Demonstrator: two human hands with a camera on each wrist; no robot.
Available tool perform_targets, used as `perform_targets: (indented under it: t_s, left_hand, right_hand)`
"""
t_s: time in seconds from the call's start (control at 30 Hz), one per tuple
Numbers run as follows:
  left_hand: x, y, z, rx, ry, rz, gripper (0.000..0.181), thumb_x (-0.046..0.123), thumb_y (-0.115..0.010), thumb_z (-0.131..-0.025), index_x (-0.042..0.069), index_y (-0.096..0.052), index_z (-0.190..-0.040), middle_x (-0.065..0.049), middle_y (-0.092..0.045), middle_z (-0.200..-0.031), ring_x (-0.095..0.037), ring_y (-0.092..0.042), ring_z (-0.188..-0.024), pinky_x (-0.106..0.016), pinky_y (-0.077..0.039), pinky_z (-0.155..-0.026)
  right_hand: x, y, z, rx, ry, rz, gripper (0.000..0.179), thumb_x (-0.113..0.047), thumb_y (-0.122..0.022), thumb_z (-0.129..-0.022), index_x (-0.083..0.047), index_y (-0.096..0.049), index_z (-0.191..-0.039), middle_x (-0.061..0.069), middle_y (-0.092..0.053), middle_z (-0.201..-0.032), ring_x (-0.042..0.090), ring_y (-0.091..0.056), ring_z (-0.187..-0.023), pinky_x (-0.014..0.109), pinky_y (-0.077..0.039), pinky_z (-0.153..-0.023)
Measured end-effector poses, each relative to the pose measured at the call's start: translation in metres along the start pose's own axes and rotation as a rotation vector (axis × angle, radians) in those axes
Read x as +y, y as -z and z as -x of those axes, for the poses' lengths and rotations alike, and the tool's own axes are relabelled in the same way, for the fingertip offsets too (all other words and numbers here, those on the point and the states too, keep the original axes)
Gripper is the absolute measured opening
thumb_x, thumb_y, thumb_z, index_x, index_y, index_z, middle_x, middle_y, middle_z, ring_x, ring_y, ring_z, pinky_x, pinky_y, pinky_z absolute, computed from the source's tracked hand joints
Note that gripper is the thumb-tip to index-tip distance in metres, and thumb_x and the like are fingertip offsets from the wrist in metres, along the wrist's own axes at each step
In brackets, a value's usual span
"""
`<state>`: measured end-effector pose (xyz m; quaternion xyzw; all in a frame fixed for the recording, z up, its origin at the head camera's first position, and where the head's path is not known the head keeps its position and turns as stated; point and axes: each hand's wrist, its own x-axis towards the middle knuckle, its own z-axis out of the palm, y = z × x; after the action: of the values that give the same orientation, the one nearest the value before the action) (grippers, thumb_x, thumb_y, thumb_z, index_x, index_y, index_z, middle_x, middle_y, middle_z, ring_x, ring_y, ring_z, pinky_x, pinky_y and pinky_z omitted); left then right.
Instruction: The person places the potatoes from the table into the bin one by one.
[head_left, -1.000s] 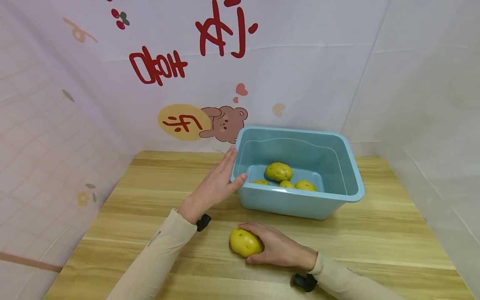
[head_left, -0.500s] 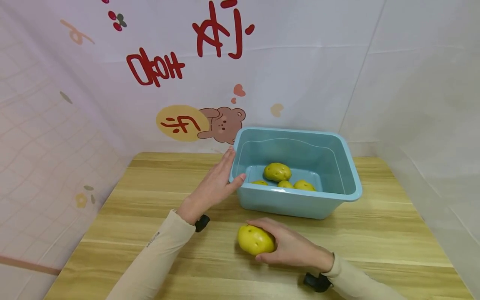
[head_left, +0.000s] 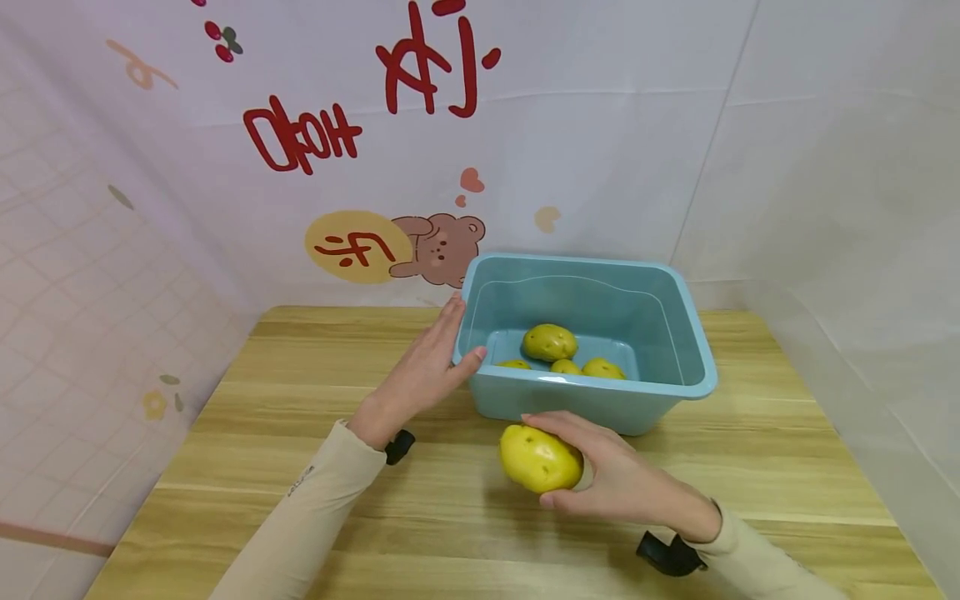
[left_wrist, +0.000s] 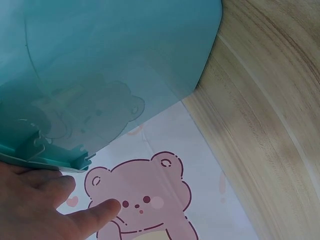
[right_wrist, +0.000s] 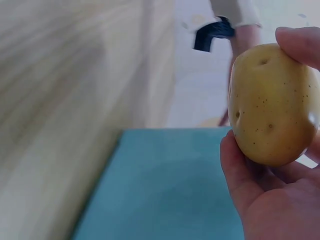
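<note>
My right hand (head_left: 618,471) grips a yellow potato (head_left: 540,458) between thumb and fingers, raised over the table in front of the blue tub (head_left: 592,408). The right wrist view shows the same potato (right_wrist: 272,105) up close, with the fingers (right_wrist: 237,170) curled under it. At the tub's left rim rests my left hand (head_left: 420,371), its fingers straight and its thumb near the front corner. In the left wrist view, that hand (left_wrist: 37,205) lies against the edge of the tub (left_wrist: 115,55). Inside the tub are several potatoes (head_left: 551,342), some partly hidden by the front wall.
The wooden table (head_left: 300,367) extends around the tub on both sides and in front. Behind it hangs a white backdrop (head_left: 600,142) printed with red writing and a bear (head_left: 442,250). Pale sheets close off the left and right sides.
My right hand has lifted the potato off the table and carried it rightward and toward the tub. My left hand stays at the tub's rim. The head view has shifted slightly.
</note>
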<state>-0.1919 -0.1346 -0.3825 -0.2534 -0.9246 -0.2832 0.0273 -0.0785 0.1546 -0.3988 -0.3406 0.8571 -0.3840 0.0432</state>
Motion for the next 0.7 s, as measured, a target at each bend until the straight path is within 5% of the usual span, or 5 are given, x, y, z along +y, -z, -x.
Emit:
perform_targets:
  t_s: [0.33,0.7]
  left_hand:
    - [-0.001,0.001,0.0,-0.003,-0.006,-0.001,0.087,0.058,-0.041,-0.105,0.002,-0.012,-0.165,-0.011,-0.008,-0.174,-0.027,-0.015,-0.158,-0.054,-0.023,-0.123]
    - [-0.002,0.0,0.001,-0.002,-0.013,0.01,0.088,0.059,-0.041,-0.105,0.003,-0.011,-0.166,-0.009,-0.006,-0.174,-0.027,-0.014,-0.158,-0.054,-0.022,-0.124]
  right_hand:
    - [-0.021,0.042,0.003,0.087,0.036,0.087,0.088,-0.028,-0.092,-0.079,-0.031,-0.047,-0.155,-0.014,-0.051,-0.151,0.016,-0.051,-0.136,0.046,-0.05,-0.104]
    - [-0.033,0.083,-0.008,0.147,0.104,0.091,0.088,-0.019,-0.094,-0.077,-0.022,-0.05,-0.153,-0.008,-0.054,-0.149,0.012,-0.053,-0.132,0.026,-0.048,-0.101]
